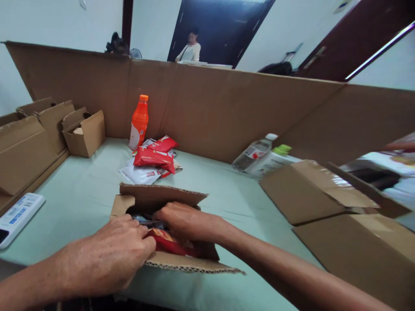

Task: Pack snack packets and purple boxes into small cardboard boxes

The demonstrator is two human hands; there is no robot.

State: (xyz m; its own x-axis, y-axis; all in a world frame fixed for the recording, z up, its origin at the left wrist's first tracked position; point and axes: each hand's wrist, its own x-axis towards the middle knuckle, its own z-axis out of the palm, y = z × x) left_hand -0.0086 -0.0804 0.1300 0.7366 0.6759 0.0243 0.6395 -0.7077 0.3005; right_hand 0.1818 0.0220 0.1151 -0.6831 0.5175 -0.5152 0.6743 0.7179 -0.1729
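An open cardboard box point(165, 192) stands at the near middle of the table, its flaps up. My left hand point(112, 250) is closed over the box's near left edge, with its fingertips out of sight inside. Reaching into the box from the right is my right hand point(181, 220); its bent fingers go down among the contents and are hidden. Between the hands lies a red packet point(168, 242), against the near wall. A dark, shiny wrapped item point(145, 221) shows partly beside it.
Behind the box lie red and white packets point(154, 160) and an orange bottle point(139, 123). Cardboard boxes stand left point(86, 134) and right point(311, 194). A clear bottle point(254, 153) leans near the cardboard wall point(210, 103). A white device point(21, 218) lies left. A person point(191, 49) is beyond.
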